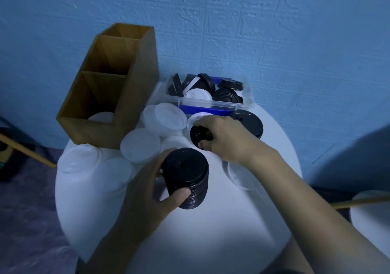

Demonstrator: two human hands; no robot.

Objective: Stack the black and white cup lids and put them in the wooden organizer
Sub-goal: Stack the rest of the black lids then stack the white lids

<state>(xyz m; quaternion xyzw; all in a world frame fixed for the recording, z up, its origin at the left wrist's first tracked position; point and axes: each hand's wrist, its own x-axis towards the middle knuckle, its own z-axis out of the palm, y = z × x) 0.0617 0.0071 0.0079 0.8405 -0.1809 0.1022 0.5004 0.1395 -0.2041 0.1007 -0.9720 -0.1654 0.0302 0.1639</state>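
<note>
At the far left, against the wall, stands the wooden organizer [135,109], its three open-topped compartments set in a row running away from the person; white lids [101,116] are seen in the nearest compartment, while the two behind it look dark and nothing can be made out in them. Loose white lids [140,145] are spread over the worktop [211,231] between the organizer's near end and the hands. The left hand [145,191] is closed round a tall stack of black lids [186,176], fingers on its far side and thumb on its near side; the stack's long axis is held roughly upright, slightly tilted, with the top face turned up. Just beyond and to the right of that top face, a single black lid [198,135] is pinched by the curled fingers and thumb of the right hand [223,138]; whether it is clear of the worktop cannot be told. The coming move is judged to be a short carry towards the person and leftward, so that this lid is seated flat on the stack; the space between them is unobstructed. The organizer lies nearer the left hand. Behind the right hand a clear plastic bin [232,104] holds more black and white lids, further black lids [251,124] lie right of the hand, and one white lid [238,174] lies under the right forearm.
</note>
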